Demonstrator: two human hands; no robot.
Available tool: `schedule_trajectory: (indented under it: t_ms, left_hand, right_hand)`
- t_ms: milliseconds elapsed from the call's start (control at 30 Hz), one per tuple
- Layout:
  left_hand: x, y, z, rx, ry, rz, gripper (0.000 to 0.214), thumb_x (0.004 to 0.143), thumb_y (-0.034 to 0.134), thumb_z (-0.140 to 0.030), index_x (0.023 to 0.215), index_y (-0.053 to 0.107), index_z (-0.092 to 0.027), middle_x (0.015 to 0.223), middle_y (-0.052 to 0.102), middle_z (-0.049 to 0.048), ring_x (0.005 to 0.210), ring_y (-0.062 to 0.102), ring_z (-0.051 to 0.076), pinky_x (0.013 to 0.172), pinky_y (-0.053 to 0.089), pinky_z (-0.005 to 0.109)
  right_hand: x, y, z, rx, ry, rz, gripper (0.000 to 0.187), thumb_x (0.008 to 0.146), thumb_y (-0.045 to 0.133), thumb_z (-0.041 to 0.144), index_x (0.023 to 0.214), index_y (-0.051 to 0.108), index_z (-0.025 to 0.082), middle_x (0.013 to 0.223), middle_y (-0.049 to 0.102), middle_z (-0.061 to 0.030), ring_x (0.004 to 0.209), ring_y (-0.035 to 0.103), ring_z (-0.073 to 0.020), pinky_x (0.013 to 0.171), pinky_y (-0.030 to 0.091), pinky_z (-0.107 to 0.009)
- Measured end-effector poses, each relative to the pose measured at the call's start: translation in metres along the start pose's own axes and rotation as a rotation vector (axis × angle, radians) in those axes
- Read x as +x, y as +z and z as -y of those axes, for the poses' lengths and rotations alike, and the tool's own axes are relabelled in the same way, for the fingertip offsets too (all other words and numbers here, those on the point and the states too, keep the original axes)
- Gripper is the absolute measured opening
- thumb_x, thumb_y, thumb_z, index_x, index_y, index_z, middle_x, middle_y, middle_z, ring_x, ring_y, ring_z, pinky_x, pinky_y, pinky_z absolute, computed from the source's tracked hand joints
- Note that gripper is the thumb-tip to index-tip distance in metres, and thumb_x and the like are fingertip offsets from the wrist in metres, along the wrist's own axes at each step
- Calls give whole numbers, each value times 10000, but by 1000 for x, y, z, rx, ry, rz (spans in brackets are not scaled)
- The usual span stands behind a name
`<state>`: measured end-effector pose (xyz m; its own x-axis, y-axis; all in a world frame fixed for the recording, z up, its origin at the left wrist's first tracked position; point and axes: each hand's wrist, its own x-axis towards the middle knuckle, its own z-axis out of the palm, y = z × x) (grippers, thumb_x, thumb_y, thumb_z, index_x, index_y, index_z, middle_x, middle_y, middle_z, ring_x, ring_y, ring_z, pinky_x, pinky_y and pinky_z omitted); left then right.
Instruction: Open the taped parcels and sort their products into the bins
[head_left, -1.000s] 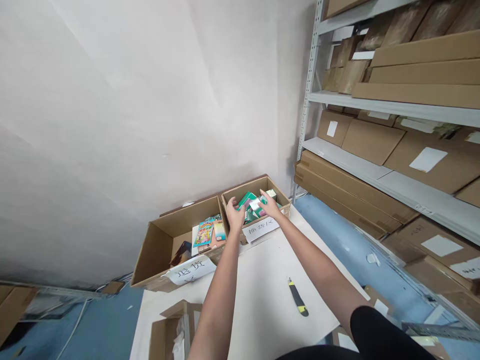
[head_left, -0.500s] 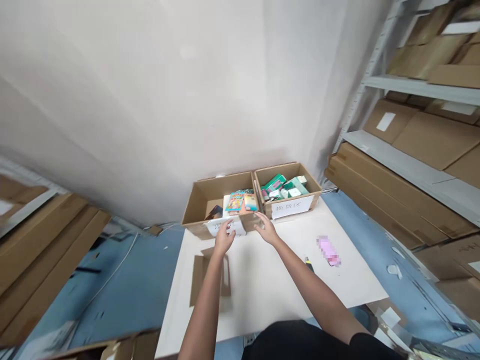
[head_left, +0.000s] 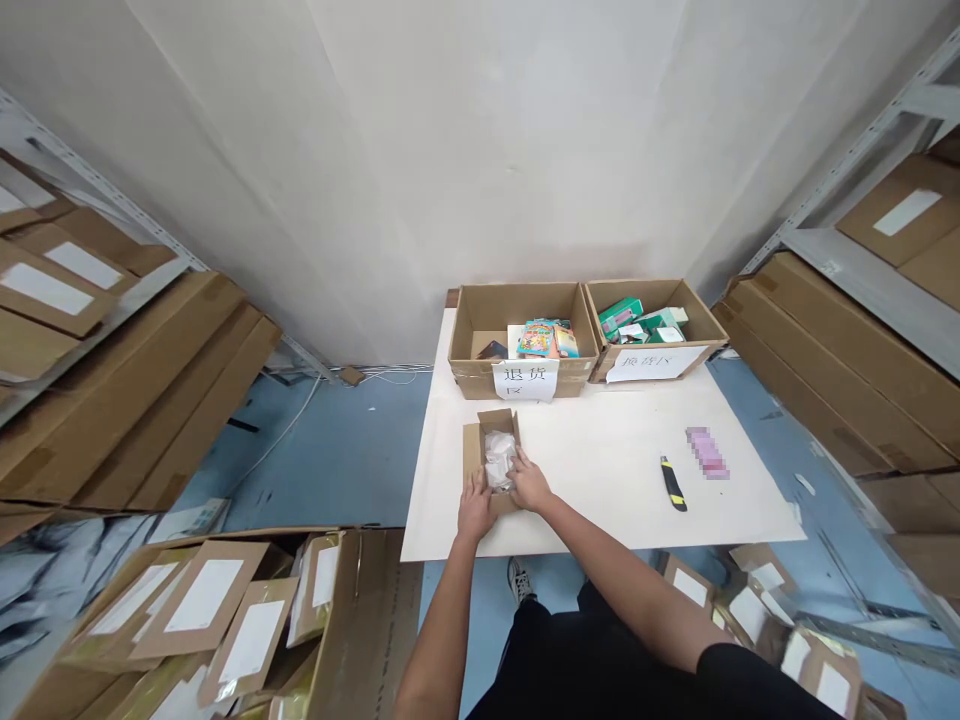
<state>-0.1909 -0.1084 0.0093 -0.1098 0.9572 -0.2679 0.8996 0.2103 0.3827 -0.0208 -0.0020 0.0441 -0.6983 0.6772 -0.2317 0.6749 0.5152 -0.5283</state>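
Note:
A small open cardboard box point(head_left: 471, 445) stands on the white table with its flaps folded out. Crumpled white packing paper point(head_left: 499, 452) fills its inside; anything beneath is hidden. My left hand point(head_left: 475, 508) rests on the near left edge of the box, fingers stretched out over the flap. At the near right side, my right hand point(head_left: 531, 486) has its fingers bent into the box and closed on the edge of the paper. Its fingertips are partly out of sight.
Behind stand two larger cardboard boxes, one point(head_left: 472, 375) with colourful packets, one point(head_left: 600, 370) with green-and-white cartons. A utility knife point(head_left: 673, 485) and a blurred pink item point(head_left: 707, 453) lie on the right of the table point(head_left: 600, 520). A big carton point(head_left: 367, 600) of parcels stands lower left.
Both hands have come back from in front of the larger boxes down to the small box. My right hand now reaches into its white paper. The view has tilted down and turned left.

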Motion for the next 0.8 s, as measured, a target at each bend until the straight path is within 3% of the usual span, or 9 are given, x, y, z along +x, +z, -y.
schedule_trajectory:
  t_ms: [100,200,333,433,533,633,800]
  left_hand:
    - [-7,12,-8,22,28,-164,316,859,677,-152,1137,780,-259,1726,361,34,1600,293,329,1222,401,503]
    - [-2,13,-32,34,120,-271,278,935,582,-147,1038,802,-281,1661,472,24,1544,381,303,1166,452,502]
    - [4,10,-79,40,254,-341,308,923,592,-120,1088,799,-278,1653,479,64,1516,407,324,1124,468,512]
    - [13,14,-129,22,365,-343,274,924,613,-141,1075,801,-269,1640,493,83,1504,416,350,1130,456,536]
    - [26,31,-209,-13,514,-251,218,942,632,-203,1057,801,-278,1644,484,76,1528,378,379,1169,409,589]
    - [26,66,-312,-8,660,-95,222,932,661,-226,1097,791,-296,1680,433,49,1580,286,401,1220,343,629]
    - [-18,142,-475,51,951,140,270,912,688,-213,1148,776,-310,1666,459,33,1607,261,362,1263,320,596]
  right_hand:
    - [-26,9,-11,-118,147,100,607,858,769,228,1450,637,246,1755,257,-118,1638,118,-385,1243,262,-664]
    - [-47,12,-26,-117,254,78,674,865,791,265,1507,586,285,1781,151,-99,1641,68,-399,1245,244,-661]
    - [-82,6,-51,-69,316,-232,433,915,704,170,1344,715,232,1771,182,-116,1645,90,-366,1283,191,-609]
    - [-127,-11,-83,-14,354,-449,272,912,710,152,1175,774,179,1752,236,-146,1643,140,-339,1298,185,-582]
    - [-199,-33,-133,30,464,-633,175,907,740,166,1074,790,181,1743,273,-135,1644,142,-319,1304,182,-572]
    - [-293,-43,-183,46,644,-794,140,907,748,171,1037,791,196,1741,290,-116,1647,133,-305,1305,176,-579]
    - [-459,-29,-230,51,995,-990,136,898,750,159,1017,783,216,1734,314,-102,1644,141,-315,1285,191,-630]
